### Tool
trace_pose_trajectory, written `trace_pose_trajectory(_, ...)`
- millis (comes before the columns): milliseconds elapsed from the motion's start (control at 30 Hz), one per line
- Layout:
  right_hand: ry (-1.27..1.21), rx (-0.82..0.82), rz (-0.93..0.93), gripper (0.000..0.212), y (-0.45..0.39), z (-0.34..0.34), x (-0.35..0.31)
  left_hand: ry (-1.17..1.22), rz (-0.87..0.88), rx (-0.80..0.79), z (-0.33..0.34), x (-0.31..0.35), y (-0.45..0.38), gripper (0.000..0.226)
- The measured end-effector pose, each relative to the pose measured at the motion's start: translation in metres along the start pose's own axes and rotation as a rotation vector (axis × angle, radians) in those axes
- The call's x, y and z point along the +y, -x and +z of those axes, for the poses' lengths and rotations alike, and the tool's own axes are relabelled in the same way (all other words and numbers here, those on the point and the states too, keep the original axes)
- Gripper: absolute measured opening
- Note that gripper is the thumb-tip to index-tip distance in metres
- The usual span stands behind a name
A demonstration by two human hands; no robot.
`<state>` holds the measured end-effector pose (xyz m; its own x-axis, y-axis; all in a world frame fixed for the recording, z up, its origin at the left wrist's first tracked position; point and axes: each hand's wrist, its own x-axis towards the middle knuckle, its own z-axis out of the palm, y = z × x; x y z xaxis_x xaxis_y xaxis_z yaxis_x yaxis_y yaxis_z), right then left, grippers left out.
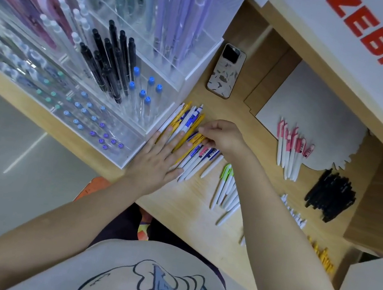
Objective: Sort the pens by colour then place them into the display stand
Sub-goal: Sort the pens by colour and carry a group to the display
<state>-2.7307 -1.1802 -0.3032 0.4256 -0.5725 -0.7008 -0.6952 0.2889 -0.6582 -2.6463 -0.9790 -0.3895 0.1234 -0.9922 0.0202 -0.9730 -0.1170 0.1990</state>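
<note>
A mixed pile of white pens with yellow, blue and pink clips lies on the wooden counter against the clear acrylic display stand. My left hand lies flat on the pile with straight fingers. Just right of it, my right hand pinches a yellow-clipped pen at the top of the pile. Sorted groups lie to the right: pink pens, green pens, black pens, white pens and yellow pens.
A phone lies face down behind the pile. The stand holds black, blue, lilac and purple pens in compartments. A white card sits under the pink pens. A white ZEBRA sign overhangs the shelf at the right.
</note>
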Motion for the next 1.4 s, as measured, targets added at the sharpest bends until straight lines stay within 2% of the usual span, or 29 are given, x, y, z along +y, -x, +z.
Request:
trace_pose_trajectory(167,-0.105,0.036,-0.045,0.015,0.021,-0.013,0.011,0.136,-0.038,-0.049,-0.026,0.005,-0.003,0.077)
trace_pose_trajectory(233,-0.133,0.013,-0.07,0.019,0.033,-0.017,0.014,0.282,-0.089,-0.048,-0.05,0.014,-0.006,0.077)
trace_pose_trajectory(300,-0.19,-0.054,-0.096,0.012,0.047,-0.017,0.014,0.609,-0.218,-0.1,-0.077,0.027,-0.011,0.062)
trace_pose_trajectory(367,-0.224,-0.111,-0.115,0.006,0.059,-0.01,0.011,1.054,-0.437,-0.276,-0.098,0.035,-0.019,0.04)
trace_pose_trajectory(433,-0.232,-0.073,-0.117,0.006,0.065,-0.001,0.01,1.387,-0.66,-0.384,-0.106,0.036,-0.018,0.028)
trace_pose_trajectory(533,-0.234,0.108,-0.098,0.009,0.064,0.012,0.013,1.637,-0.831,-0.346,-0.101,0.023,-0.001,0.022)
trace_pose_trajectory(600,-0.178,0.142,-0.056,0.012,0.061,0.025,0.019,1.771,-0.9,-0.314,-0.095,0.012,0.012,0.02)
trace_pose_trajectory(733,-0.028,0.112,0.027,0.022,0.054,0.06,0.029,1.84,-0.971,-0.299,-0.085,0.005,0.029,0.023)
trace_pose_trajectory(967,0.049,0.224,0.086,0.039,0.04,0.092,0.031,1.992,-1.072,-0.197,-0.084,0.011,0.027,0.017)
trace_pose_trajectory(1167,0.079,0.157,0.163,0.034,0.043,0.091,0.019,2.025,-1.107,-0.208,-0.084,0.009,0.028,0.027)
trace_pose_trajectory(1267,0.082,0.134,0.139,0.031,0.046,0.085,0.02,2.045,-1.115,-0.195,-0.083,0.01,0.028,0.022)
trace_pose_trajectory(1400,0.055,0.075,0.015,0.036,0.067,0.069,0.029,2.056,-1.121,-0.169,-0.083,0.012,0.024,0.017)
